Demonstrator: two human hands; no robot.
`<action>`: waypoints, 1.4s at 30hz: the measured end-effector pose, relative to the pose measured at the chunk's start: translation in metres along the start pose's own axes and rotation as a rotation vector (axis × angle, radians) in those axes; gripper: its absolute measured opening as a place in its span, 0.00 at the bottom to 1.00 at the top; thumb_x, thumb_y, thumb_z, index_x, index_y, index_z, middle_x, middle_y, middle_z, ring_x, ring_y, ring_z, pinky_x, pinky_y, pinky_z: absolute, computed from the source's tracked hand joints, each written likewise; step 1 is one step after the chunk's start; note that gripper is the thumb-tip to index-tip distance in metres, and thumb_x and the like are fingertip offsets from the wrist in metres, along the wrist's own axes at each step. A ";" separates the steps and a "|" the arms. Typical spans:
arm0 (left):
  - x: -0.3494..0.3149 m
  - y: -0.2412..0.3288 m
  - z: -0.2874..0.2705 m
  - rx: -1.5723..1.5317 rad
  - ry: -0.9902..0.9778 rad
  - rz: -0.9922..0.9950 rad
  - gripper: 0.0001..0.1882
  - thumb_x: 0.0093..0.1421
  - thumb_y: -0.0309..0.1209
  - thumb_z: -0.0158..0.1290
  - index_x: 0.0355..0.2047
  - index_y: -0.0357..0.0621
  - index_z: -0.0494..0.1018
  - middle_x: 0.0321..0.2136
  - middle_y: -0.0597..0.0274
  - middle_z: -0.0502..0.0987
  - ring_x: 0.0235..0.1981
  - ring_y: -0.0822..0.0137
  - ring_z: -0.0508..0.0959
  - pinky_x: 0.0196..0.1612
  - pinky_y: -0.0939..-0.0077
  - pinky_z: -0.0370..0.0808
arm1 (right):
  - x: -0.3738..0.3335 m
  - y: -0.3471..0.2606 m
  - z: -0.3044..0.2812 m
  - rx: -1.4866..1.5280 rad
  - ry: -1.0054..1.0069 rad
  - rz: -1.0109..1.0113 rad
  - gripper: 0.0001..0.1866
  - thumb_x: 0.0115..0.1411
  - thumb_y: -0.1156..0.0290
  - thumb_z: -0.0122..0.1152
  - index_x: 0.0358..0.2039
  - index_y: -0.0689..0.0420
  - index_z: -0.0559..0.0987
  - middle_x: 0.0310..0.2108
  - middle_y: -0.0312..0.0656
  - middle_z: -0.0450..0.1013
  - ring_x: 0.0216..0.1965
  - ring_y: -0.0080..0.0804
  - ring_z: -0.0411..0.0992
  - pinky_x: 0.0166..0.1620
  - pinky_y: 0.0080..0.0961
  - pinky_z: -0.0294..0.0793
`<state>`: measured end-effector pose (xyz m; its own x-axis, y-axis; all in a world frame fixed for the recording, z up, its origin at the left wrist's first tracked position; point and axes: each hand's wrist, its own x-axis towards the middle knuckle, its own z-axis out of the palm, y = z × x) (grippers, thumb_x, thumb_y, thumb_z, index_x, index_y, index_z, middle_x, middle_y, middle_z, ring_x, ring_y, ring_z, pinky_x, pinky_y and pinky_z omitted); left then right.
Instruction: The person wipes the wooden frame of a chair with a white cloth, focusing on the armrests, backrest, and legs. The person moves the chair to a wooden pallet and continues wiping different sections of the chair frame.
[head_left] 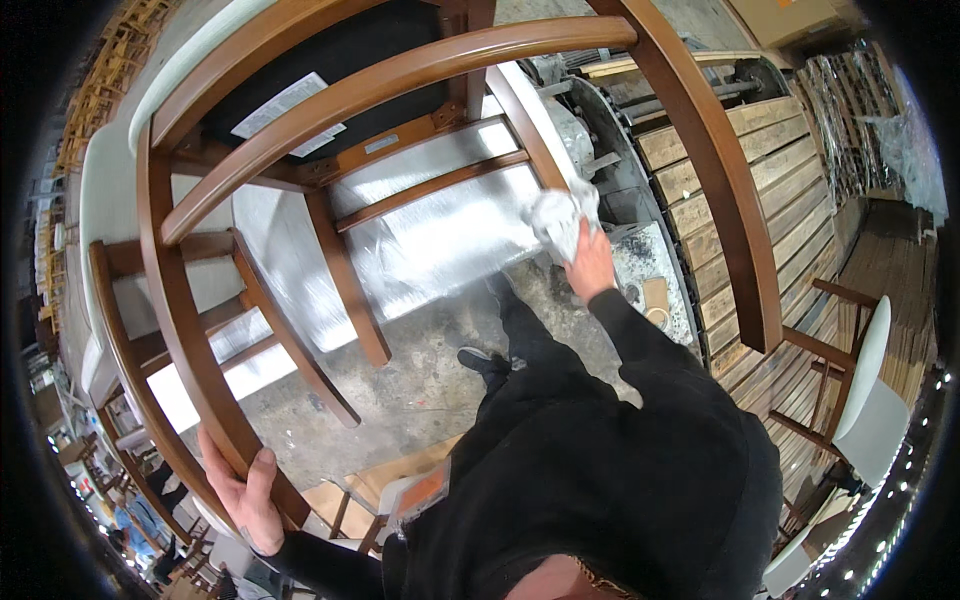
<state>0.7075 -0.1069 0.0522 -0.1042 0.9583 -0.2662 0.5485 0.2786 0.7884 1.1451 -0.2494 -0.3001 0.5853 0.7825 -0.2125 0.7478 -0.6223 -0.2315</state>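
Note:
A brown wooden chair point(410, 75) lies tipped over in front of me, with its dark underside and a white label point(290, 110) showing. My left hand point(245, 495) is wrapped round the lower end of one of its legs, at the lower left. In my right hand point(592, 265) is a crumpled white rag point(562, 218), its fingers closed on it. The rag meets the end of another brown leg point(535, 140). Below the chair is a surface covered in shiny clear plastic wrap point(430, 245).
To the right runs a bed of wooden slats point(740, 190), beside a metal frame holding a roll of tape point(657, 318). Another chair point(865, 400) stands at the far right. Stacked flat cardboard point(890, 270) is behind it. More chairs and a person point(140, 525) are at lower left.

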 end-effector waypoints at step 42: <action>0.017 -0.008 -0.002 -0.006 -0.111 0.129 0.41 0.55 0.29 0.57 0.68 0.35 0.55 0.58 0.53 0.69 0.56 0.64 0.71 0.59 0.72 0.65 | -0.025 0.014 0.068 1.596 0.116 1.219 0.51 0.52 0.18 0.42 0.51 0.57 0.74 0.39 0.43 0.76 0.31 0.42 0.75 0.23 0.39 0.69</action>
<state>0.6997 -0.0932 0.0424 0.0591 0.9734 -0.2213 0.5460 0.1541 0.8235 1.1197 -0.2795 -0.3628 0.5359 -0.0281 -0.8438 -0.8386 -0.1333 -0.5281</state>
